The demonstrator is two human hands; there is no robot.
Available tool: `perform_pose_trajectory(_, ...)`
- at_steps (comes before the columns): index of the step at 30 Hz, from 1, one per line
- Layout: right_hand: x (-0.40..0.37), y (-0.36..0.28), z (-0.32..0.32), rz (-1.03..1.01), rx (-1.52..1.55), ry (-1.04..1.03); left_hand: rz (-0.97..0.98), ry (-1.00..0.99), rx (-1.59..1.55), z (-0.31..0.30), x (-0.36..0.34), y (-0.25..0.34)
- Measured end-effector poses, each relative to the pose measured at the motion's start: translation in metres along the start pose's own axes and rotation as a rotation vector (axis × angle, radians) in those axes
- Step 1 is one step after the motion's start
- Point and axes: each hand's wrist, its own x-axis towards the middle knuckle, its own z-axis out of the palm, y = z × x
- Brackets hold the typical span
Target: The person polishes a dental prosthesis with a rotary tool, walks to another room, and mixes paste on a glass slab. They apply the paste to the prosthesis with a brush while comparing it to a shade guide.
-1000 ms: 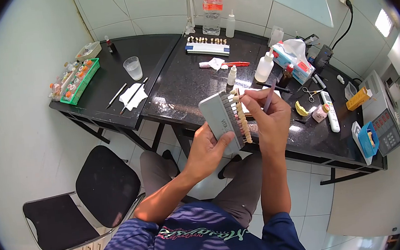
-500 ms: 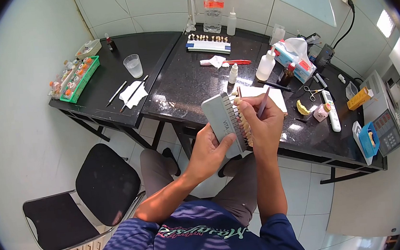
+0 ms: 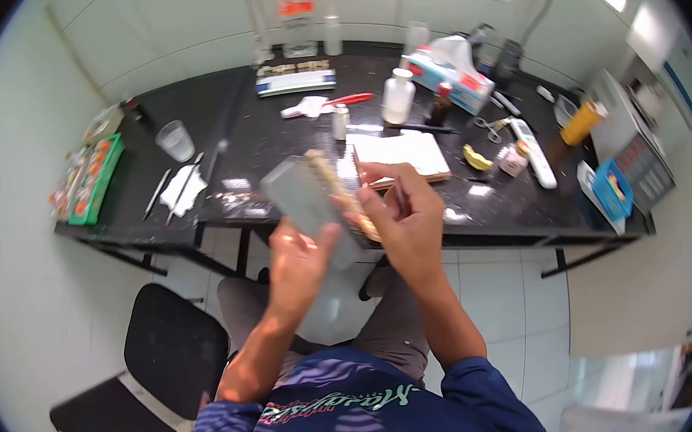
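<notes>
The grey shade guide (image 3: 301, 197), its tooth tabs (image 3: 346, 198) fanned rightward, sits before the front edge of the black table (image 3: 273, 150), clasped from below by the left hand (image 3: 296, 258). The right hand (image 3: 407, 225) pinches tabs near the row's lower end — a second ago it was at the top — so the work has moved down the row; blur hides any tool.

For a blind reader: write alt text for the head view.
A seated person holds a grey shade guide in the left hand while fingers of the right hand touch its tooth tabs. The black table carries bottles, a glass and scissors.
</notes>
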Motion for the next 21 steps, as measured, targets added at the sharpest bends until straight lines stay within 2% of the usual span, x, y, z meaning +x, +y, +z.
perform_pose_trajectory(1, -0.005, 0.0, -0.006, -0.058, -0.043, 0.002, -0.012, 0.028, -0.161, -0.005, 0.008, -0.002)
perform_pose_trajectory(2, -0.014, -0.001, -0.014, 0.003, -0.064, -0.026, 0.026, 0.053, -0.208, -0.017, 0.019, -0.006)
perform_pose_trajectory(3, -0.024, 0.001, -0.02, 0.01, -0.077, -0.011, 0.031, 0.172, -0.247, -0.023, 0.032, -0.004)
perform_pose_trajectory(4, -0.034, 0.005, -0.026, 0.085, -0.06, -0.09, 0.058, 0.298, -0.177, -0.037, 0.049, -0.007)
perform_pose_trajectory(5, -0.044, 0.01, -0.032, 0.161, -0.04, -0.173, 0.129, 0.166, -0.192, -0.063, 0.067, -0.016)
perform_pose_trajectory(6, -0.052, 0.014, -0.039, 0.115, -0.132, -0.243, 0.05, 0.233, 0.014, -0.077, 0.091, -0.015)
perform_pose_trajectory(7, -0.061, 0.019, -0.042, 0.118, -0.135, -0.24, 0.043, 0.21, 0.148, -0.085, 0.105, -0.005)
perform_pose_trajectory(10, -0.083, 0.035, -0.052, 0.138, -0.177, -0.303, -0.049, 0.167, 0.29, -0.117, 0.149, -0.023)
perform_pose_trajectory(13, -0.086, 0.037, -0.075, 0.13, -0.21, -0.242, -0.074, 0.151, 0.315, -0.139, 0.176, -0.052)
perform_pose_trajectory(15, -0.079, 0.038, -0.097, 0.142, -0.324, -0.162, -0.107, 0.158, 0.544, -0.137, 0.177, -0.053)
perform_pose_trajectory(17, -0.064, 0.039, -0.117, 0.152, -0.472, -0.044, -0.101, 0.134, 0.576, -0.133, 0.173, -0.053)
perform_pose_trajectory(18, -0.058, 0.045, -0.126, 0.12, -0.494, 0.04, -0.126, 0.148, 0.759, -0.126, 0.171, -0.046)
perform_pose_trajectory(19, -0.05, 0.048, -0.135, 0.117, -0.494, 0.038, -0.151, 0.162, 0.943, -0.121, 0.169, -0.04)
perform_pose_trajectory(21, -0.033, 0.053, -0.153, 0.098, -0.659, 0.099, -0.083, 0.174, 1.004, -0.123, 0.167, -0.043)
